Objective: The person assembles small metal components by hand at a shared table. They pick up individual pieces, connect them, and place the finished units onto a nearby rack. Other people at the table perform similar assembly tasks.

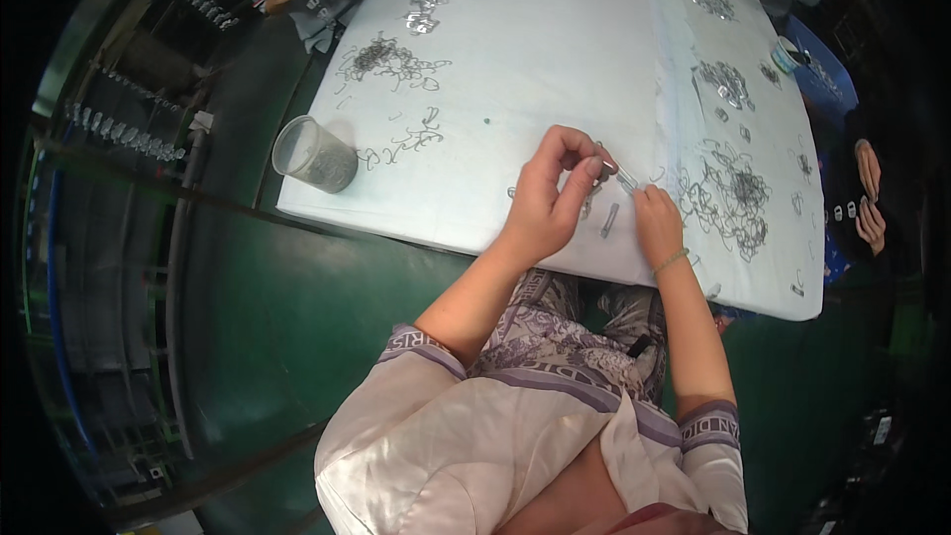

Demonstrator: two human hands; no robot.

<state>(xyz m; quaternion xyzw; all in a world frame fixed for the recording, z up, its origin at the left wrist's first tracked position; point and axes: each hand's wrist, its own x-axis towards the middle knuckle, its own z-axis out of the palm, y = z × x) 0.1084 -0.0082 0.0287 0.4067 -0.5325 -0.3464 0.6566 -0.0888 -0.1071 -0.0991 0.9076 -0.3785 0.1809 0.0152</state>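
My left hand (547, 196) is closed in a pinch above the near part of the white table, with a small shiny metal piece (603, 167) between thumb and forefinger. Close to its right, my right hand (658, 224) pinches the end of a slim metal piece (626, 179) that points toward the left fingertips. Whether the two pieces are joined I cannot tell. Just below the hands a flat, narrow metal piece (609, 220) lies on the tabletop. A few more small metal parts sit partly hidden behind my left hand.
A clear plastic cup (316, 156) stands at the table's left edge, near scattered wire hooks (381, 61). To the right lie a large heap of wire hooks (731, 200) and a pile of flat metal pieces (728, 85). Other people's hands (869, 200) work around the table (555, 50).
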